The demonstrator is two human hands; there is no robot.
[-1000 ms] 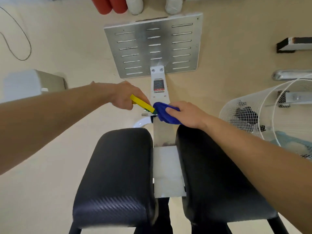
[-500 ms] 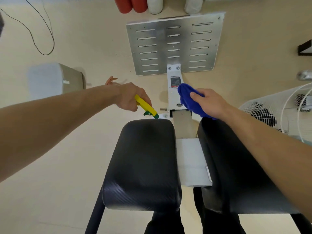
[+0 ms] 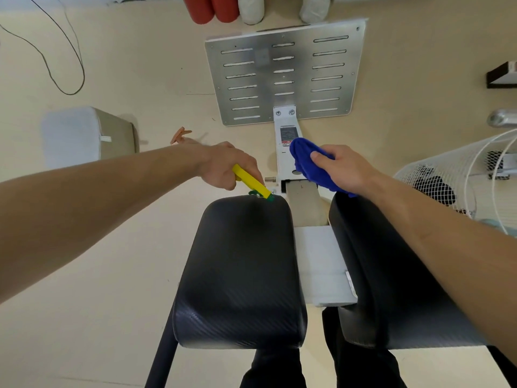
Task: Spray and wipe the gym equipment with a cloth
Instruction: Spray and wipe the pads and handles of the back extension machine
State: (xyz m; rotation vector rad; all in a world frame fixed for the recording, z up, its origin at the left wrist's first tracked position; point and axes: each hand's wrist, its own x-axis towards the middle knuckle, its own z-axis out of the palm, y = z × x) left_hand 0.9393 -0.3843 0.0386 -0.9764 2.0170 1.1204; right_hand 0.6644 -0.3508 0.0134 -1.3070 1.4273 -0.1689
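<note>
The gym machine has two black padded cushions, a left pad [image 3: 240,270] and a right pad [image 3: 391,275], joined by a white central beam [image 3: 288,152] that runs up to a slotted metal footplate [image 3: 285,71]. My left hand [image 3: 223,166] grips a yellow spray bottle [image 3: 250,183]; its green nozzle points down at the top edge of the left pad. My right hand [image 3: 344,169] holds a bunched blue cloth [image 3: 307,161] against the white beam, just above the right pad.
A white mesh basket [image 3: 447,186] with dark items stands at the right. A grey-white box [image 3: 84,135] sits on the floor at the left, with a black cable [image 3: 56,65] beyond it. Red and white rolls [image 3: 223,8] lie past the footplate.
My right hand has carried the blue cloth from beside the spray nozzle up onto the white beam. The view has shifted so the machine sits further right and closer.
</note>
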